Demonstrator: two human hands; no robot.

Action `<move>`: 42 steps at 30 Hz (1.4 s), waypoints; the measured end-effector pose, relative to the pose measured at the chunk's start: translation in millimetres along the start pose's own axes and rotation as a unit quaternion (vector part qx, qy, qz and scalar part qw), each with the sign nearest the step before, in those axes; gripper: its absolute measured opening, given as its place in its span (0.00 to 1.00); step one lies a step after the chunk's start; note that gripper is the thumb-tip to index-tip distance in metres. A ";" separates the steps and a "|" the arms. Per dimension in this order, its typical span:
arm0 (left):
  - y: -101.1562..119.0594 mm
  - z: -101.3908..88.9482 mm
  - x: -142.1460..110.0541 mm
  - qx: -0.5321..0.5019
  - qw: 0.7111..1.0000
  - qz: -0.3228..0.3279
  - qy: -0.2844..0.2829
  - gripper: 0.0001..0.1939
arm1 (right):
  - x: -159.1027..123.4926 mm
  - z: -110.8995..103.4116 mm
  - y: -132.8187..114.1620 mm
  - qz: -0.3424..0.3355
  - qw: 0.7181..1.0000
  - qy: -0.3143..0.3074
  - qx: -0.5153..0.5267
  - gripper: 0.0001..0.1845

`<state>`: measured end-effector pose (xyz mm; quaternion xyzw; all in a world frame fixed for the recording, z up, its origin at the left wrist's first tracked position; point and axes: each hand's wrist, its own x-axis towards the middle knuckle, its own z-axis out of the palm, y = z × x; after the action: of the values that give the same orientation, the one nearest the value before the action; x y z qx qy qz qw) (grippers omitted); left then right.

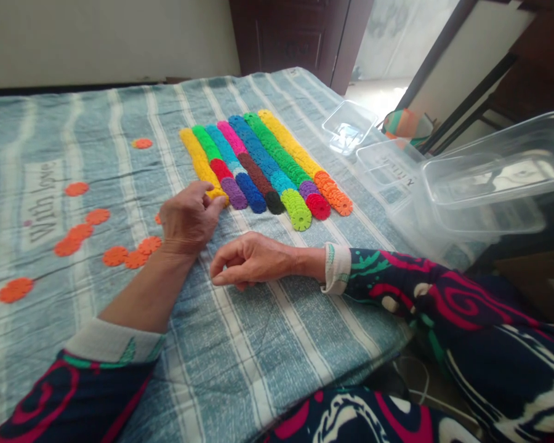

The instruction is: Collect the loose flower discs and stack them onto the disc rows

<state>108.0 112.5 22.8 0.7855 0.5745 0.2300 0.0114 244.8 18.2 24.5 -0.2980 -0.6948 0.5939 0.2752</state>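
Note:
My left hand [191,215] is at the near end of a row of overlapping yellow notched discs [196,157], its thumb and forefinger closed on a yellow disc [217,194]. Beside that row lie several more rows sorted by colour, among them purple discs [234,194], dark blue discs [252,194] and lime green discs [296,209]. Resting lower on the cloth, my right hand [253,261] has its fingers curled and thumb near the forefinger; whether anything is inside is hidden. Loose orange discs [136,258] lie left of my left hand.
A blue-and-white striped cloth [203,381] covers the table. At the right stand clear plastic containers [498,178] and a smaller clear box [349,126]. More orange discs [16,289] are scattered on the left. A dark red cabinet [289,40] stands behind.

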 end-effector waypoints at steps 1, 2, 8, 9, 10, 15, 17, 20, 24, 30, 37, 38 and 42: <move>-0.1 0.1 0.0 -0.001 1.000 0.000 -0.001 0.21 | 0.3 0.1 -0.4 0.001 1.000 0.000 -0.002 0.05; -0.2 0.1 -0.2 -0.002 1.000 -0.001 -0.003 0.21 | 0.6 0.2 -0.8 0.004 1.000 -0.002 -0.003 0.05; -0.6 -0.7 -1.2 -0.009 1.000 0.009 -0.002 0.21 | 1.6 0.2 -3.7 0.017 1.000 -0.006 0.003 0.04; -0.4 -0.8 -1.2 -0.009 1.000 0.007 -0.002 0.21 | 1.5 -0.1 -3.8 0.017 1.000 -0.008 0.003 0.04; -0.1 -0.9 -1.2 -0.007 1.000 0.004 -0.002 0.21 | 1.3 -0.4 -3.8 0.017 1.000 -0.010 0.003 0.04; -1.0 -0.2 -1.4 -0.002 1.000 0.001 -0.007 0.23 | 0.3 -2.2 -2.6 0.014 1.000 -0.019 0.014 0.04; -2.0 0.4 -2.0 -0.005 1.000 0.007 -0.007 0.23 | 0.1 -2.5 -2.2 0.012 1.000 -0.019 0.017 0.04; -2.8 0.9 -2.8 -0.005 1.000 0.010 -0.008 0.23 | -0.1 -2.6 -1.7 0.015 0.999 -0.022 0.019 0.04; -2.6 1.1 -2.7 -0.002 1.000 0.001 -0.013 0.23 | 0.2 -2.7 -1.8 0.014 0.999 -0.024 0.019 0.05; -3.5 1.1 -3.8 -0.007 1.000 -0.013 -0.020 0.22 | -0.3 -0.1 -3.2 0.022 0.999 -0.022 0.034 0.03; -6.1 0.5 -9.4 0.000 1.000 -0.011 0.001 0.19 | -1.6 5.2 2.3 0.047 0.996 -0.024 0.071 0.06; -6.5 0.1 -10.3 -0.001 1.000 -0.009 0.002 0.19 | -1.6 5.7 2.5 0.048 0.996 -0.024 0.077 0.05; -7.7 -1.7 -13.1 -0.012 1.000 -0.006 -0.003 0.19 | -2.0 7.2 3.0 0.051 0.995 -0.019 0.081 0.05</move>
<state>97.4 102.8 17.6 0.7825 0.5763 0.2344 0.0241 241.1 12.3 20.4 -0.2987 -0.6336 0.6669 0.2539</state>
